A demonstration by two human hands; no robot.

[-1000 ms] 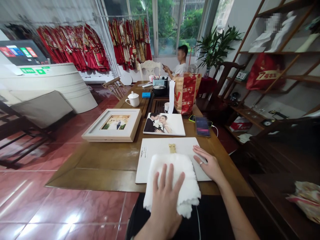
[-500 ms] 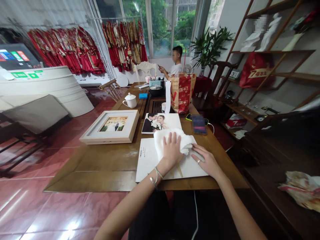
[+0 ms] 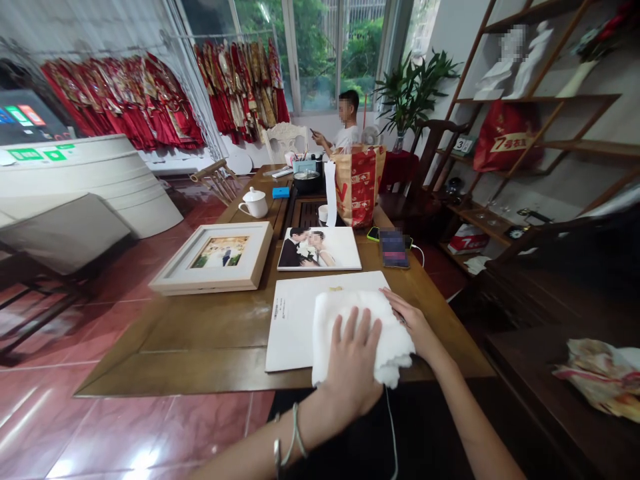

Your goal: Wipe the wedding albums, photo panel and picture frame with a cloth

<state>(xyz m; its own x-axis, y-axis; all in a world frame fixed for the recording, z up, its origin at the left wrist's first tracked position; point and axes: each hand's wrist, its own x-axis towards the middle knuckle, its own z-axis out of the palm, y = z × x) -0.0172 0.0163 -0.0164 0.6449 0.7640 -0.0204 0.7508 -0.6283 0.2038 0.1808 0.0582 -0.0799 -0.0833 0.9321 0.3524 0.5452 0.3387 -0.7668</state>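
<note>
My left hand [image 3: 353, 360] lies flat, fingers spread, on a folded white cloth [image 3: 327, 320]. The cloth rests over the right half of a white board [image 3: 293, 333] and hangs past its front edge. On the board's left part is small print with a barcode; a yellowish mark shows just above the cloth. My right hand [image 3: 415, 330] stays at the board's right edge, fingers stretched out along it; the cloth's corner hides part of that hand. Behind the board lies a wedding photo panel [image 3: 320, 250], and left of it a framed photo [image 3: 215, 257].
The wooden table [image 3: 200, 340] also holds a lidded white mug [image 3: 254, 203], a blue box [image 3: 281, 193], a red paper bag [image 3: 357, 187] and a phone [image 3: 395, 249] with a cable. A person [image 3: 345, 127] sits at the far end. Shelves [image 3: 545, 100] stand right.
My left hand has drawn the cloth toward me, from the board's far edge to over its front edge. The right hand keeps its place at the board's right side.
</note>
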